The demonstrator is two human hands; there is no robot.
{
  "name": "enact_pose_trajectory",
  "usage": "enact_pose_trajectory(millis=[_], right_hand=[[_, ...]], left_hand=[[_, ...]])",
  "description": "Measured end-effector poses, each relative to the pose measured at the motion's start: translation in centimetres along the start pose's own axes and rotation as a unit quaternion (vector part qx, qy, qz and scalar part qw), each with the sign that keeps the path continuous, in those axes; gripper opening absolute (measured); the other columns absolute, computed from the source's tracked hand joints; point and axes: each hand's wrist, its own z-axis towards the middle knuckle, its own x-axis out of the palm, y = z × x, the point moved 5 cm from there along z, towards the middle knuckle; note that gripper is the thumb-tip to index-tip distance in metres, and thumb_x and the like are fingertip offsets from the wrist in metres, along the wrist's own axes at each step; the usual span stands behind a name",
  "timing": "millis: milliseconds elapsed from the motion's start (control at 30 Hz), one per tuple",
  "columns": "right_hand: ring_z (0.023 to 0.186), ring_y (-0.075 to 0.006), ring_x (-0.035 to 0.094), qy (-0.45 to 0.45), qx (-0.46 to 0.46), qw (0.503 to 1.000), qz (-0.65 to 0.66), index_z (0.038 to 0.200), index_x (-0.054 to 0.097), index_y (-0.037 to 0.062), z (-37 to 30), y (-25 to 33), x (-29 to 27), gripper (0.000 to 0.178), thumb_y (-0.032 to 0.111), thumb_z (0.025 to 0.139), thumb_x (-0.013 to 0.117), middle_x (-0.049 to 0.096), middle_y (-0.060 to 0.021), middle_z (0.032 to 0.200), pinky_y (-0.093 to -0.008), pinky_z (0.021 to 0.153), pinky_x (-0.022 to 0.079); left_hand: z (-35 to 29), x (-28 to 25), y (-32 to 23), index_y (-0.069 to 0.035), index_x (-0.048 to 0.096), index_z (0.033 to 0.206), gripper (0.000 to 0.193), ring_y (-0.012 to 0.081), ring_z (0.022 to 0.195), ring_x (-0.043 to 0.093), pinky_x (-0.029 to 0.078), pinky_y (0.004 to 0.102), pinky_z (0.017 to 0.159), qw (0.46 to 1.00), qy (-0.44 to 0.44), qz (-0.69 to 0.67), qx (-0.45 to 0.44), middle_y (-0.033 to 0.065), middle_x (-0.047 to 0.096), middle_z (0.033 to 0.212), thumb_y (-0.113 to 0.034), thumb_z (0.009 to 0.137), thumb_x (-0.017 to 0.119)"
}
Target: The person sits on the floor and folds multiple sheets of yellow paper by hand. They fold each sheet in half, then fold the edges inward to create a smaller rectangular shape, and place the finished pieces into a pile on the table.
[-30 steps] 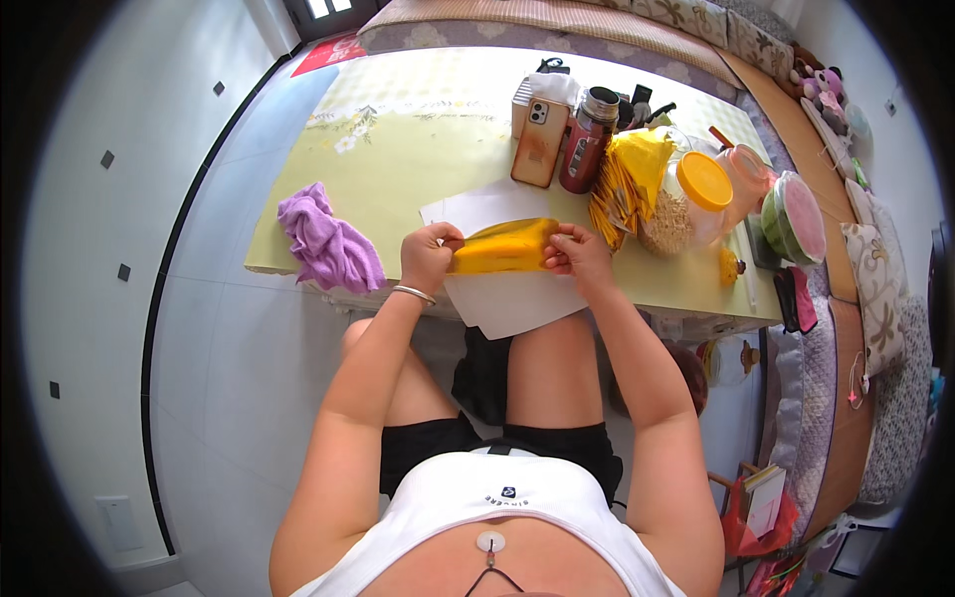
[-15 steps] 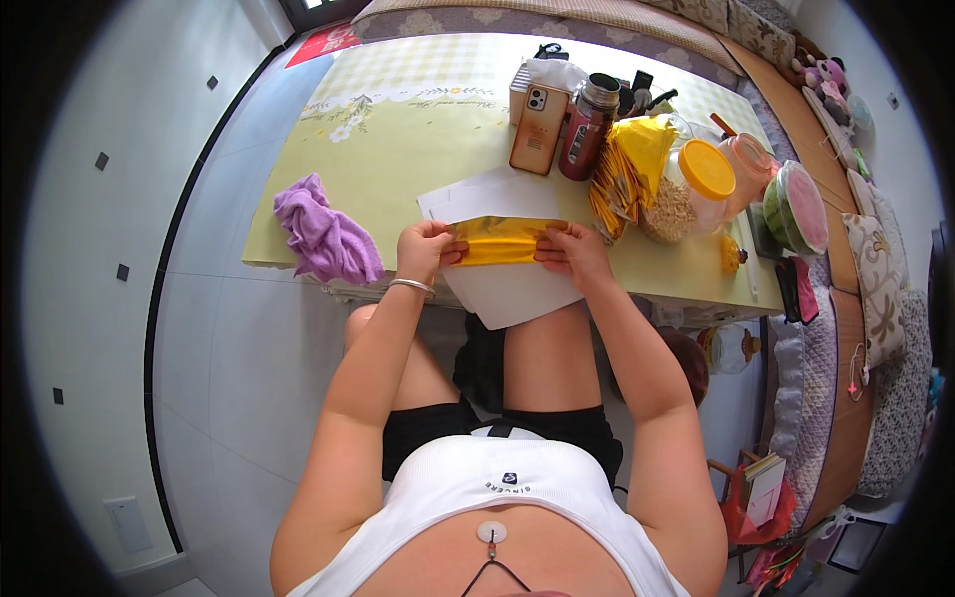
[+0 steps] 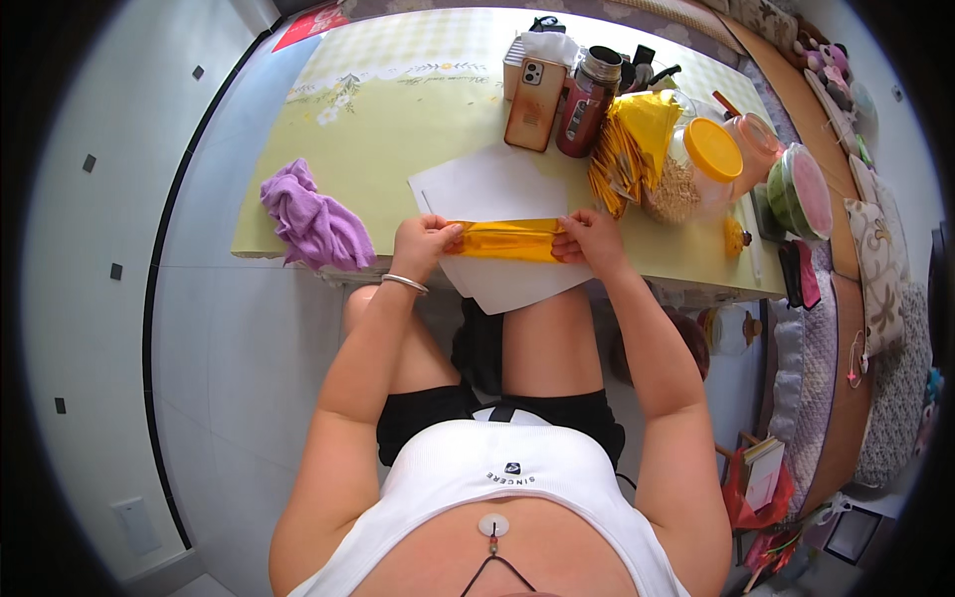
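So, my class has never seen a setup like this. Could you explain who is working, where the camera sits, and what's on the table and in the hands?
There is no robot here: a person works with two bare hands. Every picture comes from the left of two wide fisheye cameras worn on the head, looking down, so straight edges bend near the rim. The left hand and right hand each pinch one end of a shiny gold strip; white paper sheets show beneath it. On the table, a purple cloth lies at the left. Toward the right are an upright phone, a dark red flask, a pile of gold pieces and a yellow-lidded jar.
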Motion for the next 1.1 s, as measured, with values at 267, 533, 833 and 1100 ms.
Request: enact_pose_trajectory(millis=[267, 533, 833, 1100], right_hand=[[0.067, -0.0155, 0.072, -0.062, -0.078, 0.995, 0.01, 0.095, 0.065, 0.0023, 0.9, 0.8, -0.4, 0.018, 0.02, 0.098, 0.066, 0.072, -0.0075, 0.082, -0.0248, 0.059, 0.057], [0.066, -0.0175, 0.072, -0.082, -0.157, 0.969, -0.172, 0.082, 0.067, -0.0027, -0.2, -0.3, -0.7, 0.028, 0.023, 0.093, 0.069, 0.071, -0.0108, 0.075, -0.031, 0.061, 0.054], [0.077, -0.0375, 0.063, -0.144, -0.187, 0.915, -0.327, 0.078, 0.065, -0.0012, -0.4, -0.2, -0.8, 0.027, 0.023, 0.089, 0.066, 0.065, -0.0192, 0.08, -0.0465, 0.07, 0.05], [0.084, -0.0392, 0.063, -0.153, -0.239, 0.872, -0.399, 0.083, 0.067, 0.0016, -1.4, 0.1, -0.1, 0.029, 0.029, 0.09, 0.068, 0.063, -0.0186, 0.094, -0.0479, 0.074, 0.051]], left_hand=[[1.1, 0.3, -0.6, 0.001, 0.068, 0.084, 0.015, 0.0109, 0.069, 0.064, 0.054, 0.0238, 0.066, 1.0, 0.001, 0.015, 0.021, 0.0064, 0.069, 0.081, -0.011, 0.09, 0.074], [0.0, -0.3, -0.7, 0.002, 0.067, 0.073, 0.021, 0.0165, 0.071, 0.057, 0.046, 0.0298, 0.064, 0.938, -0.027, 0.302, 0.165, 0.0068, 0.063, 0.083, -0.013, 0.08, 0.08], [-2.4, 0.5, -0.6, 0.004, 0.068, 0.074, 0.017, 0.0243, 0.086, 0.061, 0.052, 0.0346, 0.076, 0.94, 0.056, 0.274, 0.195, 0.0124, 0.063, 0.103, -0.01, 0.08, 0.076], [-4.1, 1.7, -1.4, 0.002, 0.069, 0.074, 0.015, 0.0305, 0.099, 0.06, 0.049, 0.0394, 0.089, 0.854, 0.016, 0.428, 0.296, 0.0132, 0.062, 0.108, -0.011, 0.081, 0.073]])
